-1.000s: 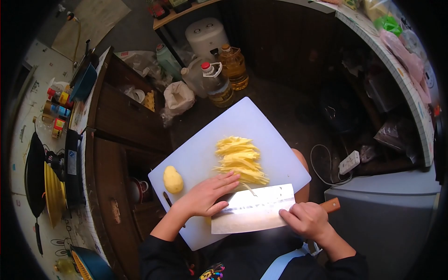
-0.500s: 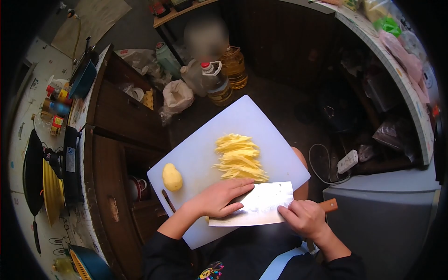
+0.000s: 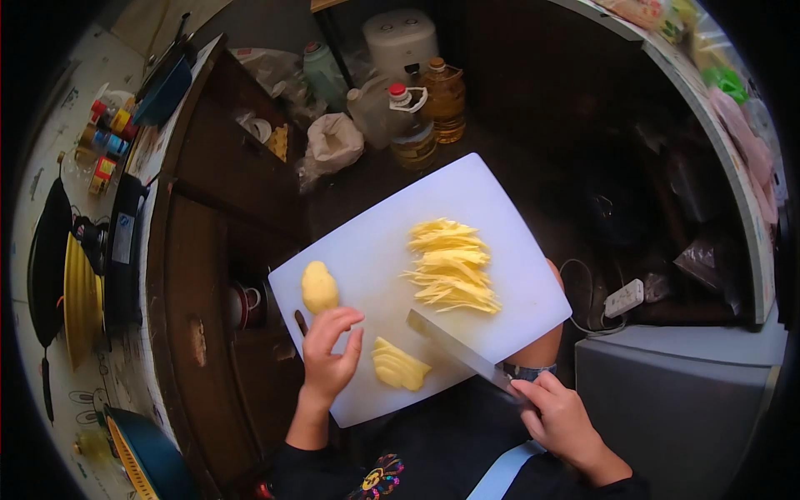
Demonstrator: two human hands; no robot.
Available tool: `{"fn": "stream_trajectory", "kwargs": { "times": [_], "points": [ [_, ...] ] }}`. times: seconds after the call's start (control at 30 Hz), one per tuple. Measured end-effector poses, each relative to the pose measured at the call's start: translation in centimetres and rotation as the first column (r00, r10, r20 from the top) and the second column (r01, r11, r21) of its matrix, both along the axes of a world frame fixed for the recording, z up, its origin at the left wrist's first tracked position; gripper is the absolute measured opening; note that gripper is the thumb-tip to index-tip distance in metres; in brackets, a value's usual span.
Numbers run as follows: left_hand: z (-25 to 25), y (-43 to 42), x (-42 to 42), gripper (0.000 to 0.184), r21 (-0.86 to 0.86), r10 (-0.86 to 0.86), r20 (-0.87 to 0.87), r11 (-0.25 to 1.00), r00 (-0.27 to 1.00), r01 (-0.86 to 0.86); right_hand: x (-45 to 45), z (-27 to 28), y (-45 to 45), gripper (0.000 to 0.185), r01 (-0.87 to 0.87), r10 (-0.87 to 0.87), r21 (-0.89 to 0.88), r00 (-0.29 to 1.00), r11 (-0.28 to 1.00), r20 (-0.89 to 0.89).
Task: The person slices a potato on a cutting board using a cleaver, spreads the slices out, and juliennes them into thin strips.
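My right hand [image 3: 562,412] grips a cleaver [image 3: 462,350], its blade edge-down on the white cutting board [image 3: 375,250] between the potato slices and the strips. My left hand [image 3: 332,350] hovers over the board's left part, thumb and fingers apart, holding nothing. Just beyond its fingertips lies a whole peeled potato [image 3: 319,287]. To the right of that hand, overlapping potato slices [image 3: 398,364] form a fanned stack. A pile of thin potato strips [image 3: 452,265] covers the board's right half. The board rests across my lap.
Oil bottles [image 3: 443,100] and a clear jug [image 3: 412,125] stand on the floor beyond the board, beside an open bag [image 3: 333,143]. Wooden cabinets [image 3: 196,308] flank the left side. A power strip [image 3: 623,297] lies at the right, above a grey appliance [image 3: 667,375].
My left hand has lifted off the cleaver's flat and moved left toward the whole potato. The blade has turned from flat to upright, uncovering the slice stack. The view has shifted slightly.
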State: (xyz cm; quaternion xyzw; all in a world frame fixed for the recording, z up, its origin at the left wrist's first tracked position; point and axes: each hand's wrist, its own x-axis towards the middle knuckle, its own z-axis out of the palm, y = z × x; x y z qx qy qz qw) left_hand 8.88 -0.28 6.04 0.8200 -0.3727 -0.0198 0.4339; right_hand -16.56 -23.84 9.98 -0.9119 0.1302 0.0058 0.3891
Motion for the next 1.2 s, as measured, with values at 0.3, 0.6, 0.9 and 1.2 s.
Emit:
{"fn": "stream_trajectory", "kwargs": {
  "times": [0.3, 0.6, 0.9, 1.2],
  "points": [
    [-4.1, 0.1, -8.9, 0.106, 0.302, 0.164, 0.063, 0.937, 0.984, -0.175, 1.8, 0.8, 2.1, 0.033, -0.027, 0.043, 0.116, 0.989, 0.993, -0.142],
    [-5.6, 0.1, -8.7, 0.098, 0.258, 0.109, 0.08, 0.958, 0.991, -0.126, 2.7, 1.6, 2.9, 0.036, -0.047, 0.07, 0.104, 0.97, 0.994, -0.235],
    [-6.8, 0.2, -8.6, 0.096, 0.23, 0.115, 0.108, 0.964, 0.987, -0.138, 3.1, 1.7, 3.0, 0.051, -0.131, 0.164, 0.131, 0.946, 0.983, -0.281],
    [-5.5, 1.0, -8.7, 0.05, 0.119, 0.157, 0.269, 0.974, 0.95, -0.195, 2.7, 2.0, 3.8, 0.053, -0.154, 0.165, 0.063, 0.951, 0.986, -0.263]
  ]
}}
